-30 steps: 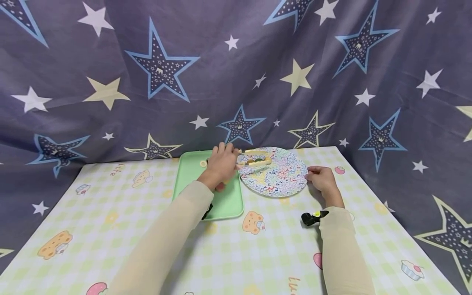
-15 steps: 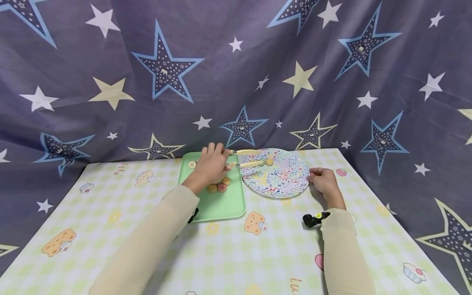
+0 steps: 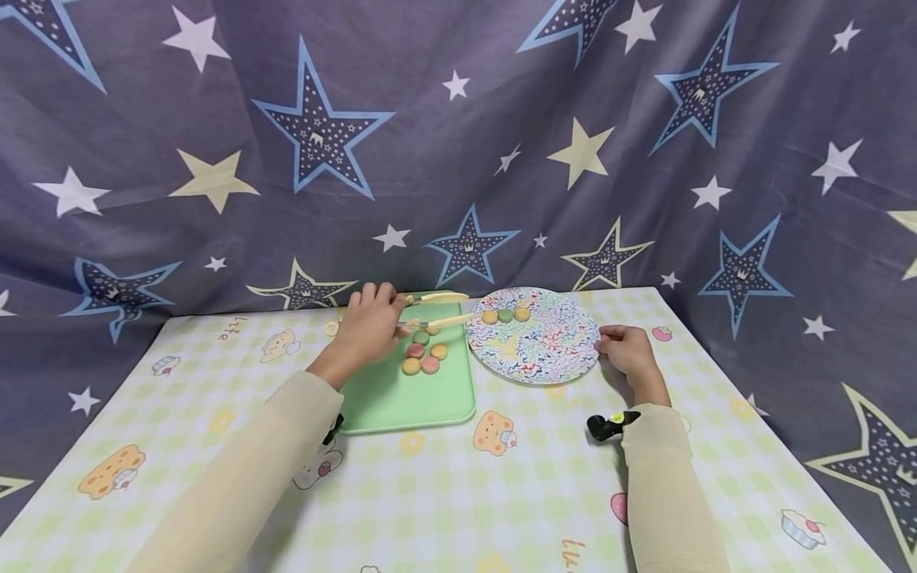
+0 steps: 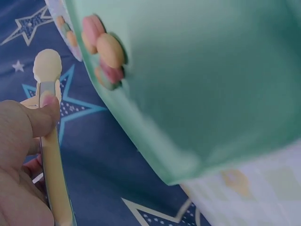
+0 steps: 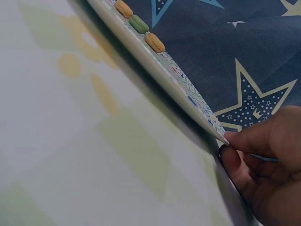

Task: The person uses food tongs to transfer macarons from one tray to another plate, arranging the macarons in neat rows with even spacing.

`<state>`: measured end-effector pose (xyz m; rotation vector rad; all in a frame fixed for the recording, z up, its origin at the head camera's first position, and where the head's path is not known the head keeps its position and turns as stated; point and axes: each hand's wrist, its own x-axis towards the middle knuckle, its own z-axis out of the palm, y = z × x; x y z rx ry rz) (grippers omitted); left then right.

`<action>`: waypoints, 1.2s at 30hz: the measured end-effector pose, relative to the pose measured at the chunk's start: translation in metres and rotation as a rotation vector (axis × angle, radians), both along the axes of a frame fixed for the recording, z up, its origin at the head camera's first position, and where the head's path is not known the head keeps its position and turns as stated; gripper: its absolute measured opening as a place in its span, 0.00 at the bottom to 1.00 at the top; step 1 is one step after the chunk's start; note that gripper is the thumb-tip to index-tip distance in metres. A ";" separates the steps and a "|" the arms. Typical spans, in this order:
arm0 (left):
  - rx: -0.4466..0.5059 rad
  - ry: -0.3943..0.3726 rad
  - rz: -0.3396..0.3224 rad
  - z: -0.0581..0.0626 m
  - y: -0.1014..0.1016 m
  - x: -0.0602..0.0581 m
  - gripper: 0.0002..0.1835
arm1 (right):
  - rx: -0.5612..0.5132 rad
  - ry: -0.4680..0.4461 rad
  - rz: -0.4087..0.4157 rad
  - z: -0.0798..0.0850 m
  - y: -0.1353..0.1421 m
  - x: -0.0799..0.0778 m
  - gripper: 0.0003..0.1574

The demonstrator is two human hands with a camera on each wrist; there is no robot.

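My left hand (image 3: 368, 322) grips a pair of tongs (image 4: 56, 174) with cream-coloured tips. In the head view the tongs' arms stand apart over the right part of the green tray (image 3: 401, 410), with nothing between the tips. Pink, yellow and green macarons (image 3: 430, 364) lie grouped on that tray, below the tongs. To the right is a round, colour-speckled plate (image 3: 552, 350) bearing a row of yellow, green and yellow macarons (image 5: 138, 23). My right hand (image 3: 629, 350) pinches the plate's right rim between thumb and fingers; in the right wrist view the rim shows slightly raised off the cloth.
A small pale ring (image 3: 331, 327) belonging to the tongs shows left of the left hand. The table wears a green-checked cloth (image 3: 444, 509) with cartoon prints. Behind it hangs a dark curtain (image 3: 430, 143) with stars, close to the tray and plate.
The left hand has moved left, taking the tongs from over the plate to over the tray. A green macaron, earlier at the tongs' tips, lies in the plate's row. The right hand stays put.
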<state>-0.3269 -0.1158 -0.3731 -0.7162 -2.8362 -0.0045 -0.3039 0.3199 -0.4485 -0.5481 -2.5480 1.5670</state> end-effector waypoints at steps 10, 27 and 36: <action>-0.014 0.002 0.006 -0.015 -0.034 0.006 0.27 | -0.003 -0.011 -0.001 -0.002 0.001 -0.001 0.24; 0.063 0.021 -0.053 -0.028 -0.080 0.034 0.31 | 0.012 0.000 -0.007 0.001 -0.001 -0.001 0.23; 0.107 0.063 -0.098 -0.033 -0.094 0.046 0.31 | 0.003 -0.002 -0.010 0.001 -0.002 0.000 0.23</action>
